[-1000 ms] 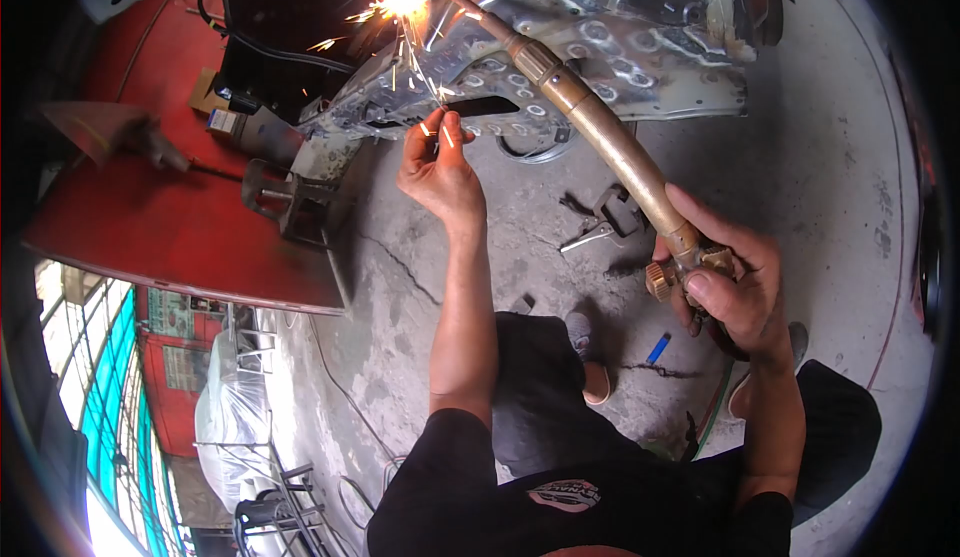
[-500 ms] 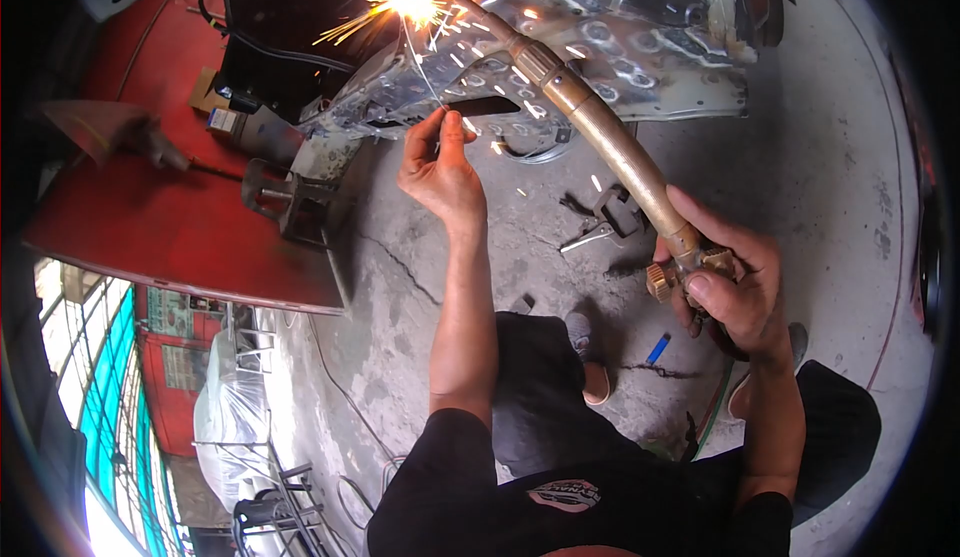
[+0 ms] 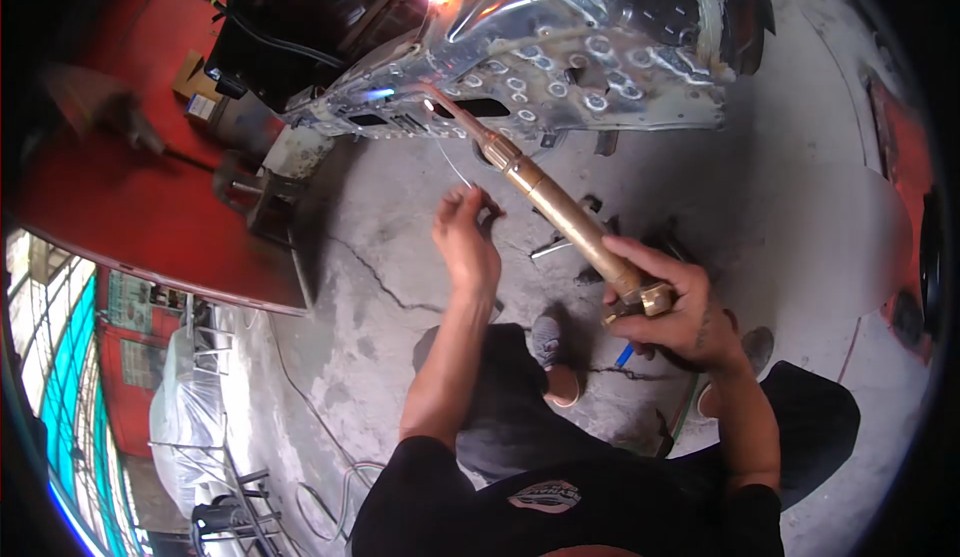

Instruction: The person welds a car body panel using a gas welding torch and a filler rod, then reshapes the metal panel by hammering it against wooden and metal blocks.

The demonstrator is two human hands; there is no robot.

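My right hand (image 3: 675, 307) is wrapped round the valve end of a brass welding torch (image 3: 560, 207), whose tip points up and left with a small blue flame. In front of it, perforated sheet-metal bodywork (image 3: 620, 87) spans the top of the view. One spot high on the metal glows bright orange-white, apart from the flame. My left hand (image 3: 467, 232) pinches a thin filler rod (image 3: 453, 162) that rises toward the torch tip. The rod's upper end is hard to make out against the metal.
A red car panel (image 3: 150, 207) fills the left side, with a clamp (image 3: 250, 192) at its edge. Below the torch, a locking clamp (image 3: 550, 248) lies on the concrete floor. A blue object (image 3: 625, 355) is by my feet. Hoses (image 3: 340, 492) curl at lower left.
The shower of sparks has stopped, leaving a glowing spot. Both hands have drawn down toward me, and the torch tip and rod have come away from that spot.
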